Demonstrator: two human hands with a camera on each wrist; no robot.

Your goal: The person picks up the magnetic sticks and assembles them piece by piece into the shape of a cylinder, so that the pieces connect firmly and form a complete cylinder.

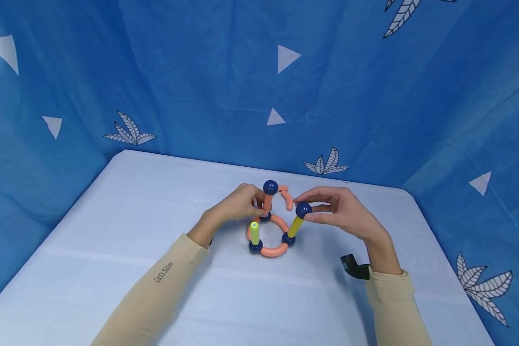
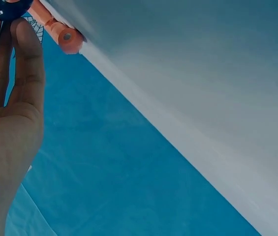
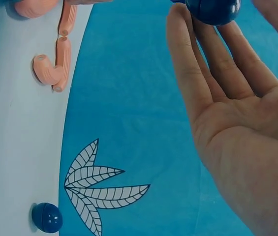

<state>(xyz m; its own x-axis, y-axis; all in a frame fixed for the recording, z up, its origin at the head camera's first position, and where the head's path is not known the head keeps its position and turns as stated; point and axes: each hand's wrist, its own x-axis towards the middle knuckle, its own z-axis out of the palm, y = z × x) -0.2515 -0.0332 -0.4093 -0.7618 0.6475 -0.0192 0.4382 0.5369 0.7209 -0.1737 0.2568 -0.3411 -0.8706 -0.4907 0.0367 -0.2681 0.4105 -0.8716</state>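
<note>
A ring of curved orange magnetic sticks (image 1: 274, 251), joined by dark blue balls (image 1: 255, 247), lies on the white table. My left hand (image 1: 241, 203) pinches an upright orange stick (image 1: 267, 202) at the ring's far side, with a blue ball (image 1: 270, 187) on its top. With thumb and fingertips, my right hand (image 1: 350, 211) grips a blue ball (image 1: 303, 210) at the top of a leaning yellow stick (image 1: 296, 227). That stick's foot meets a ball (image 1: 288, 239) on the ring's right. A yellow-green stick (image 1: 254, 233) stands on the near left ball.
Loose curved orange sticks (image 1: 287, 200) lie behind the ring. In the right wrist view, another blue ball (image 3: 47, 217) sits by the table's edge. A blue patterned curtain (image 1: 225, 86) surrounds the white table (image 1: 112, 226). A black strap (image 1: 354, 267) hangs at the right wrist.
</note>
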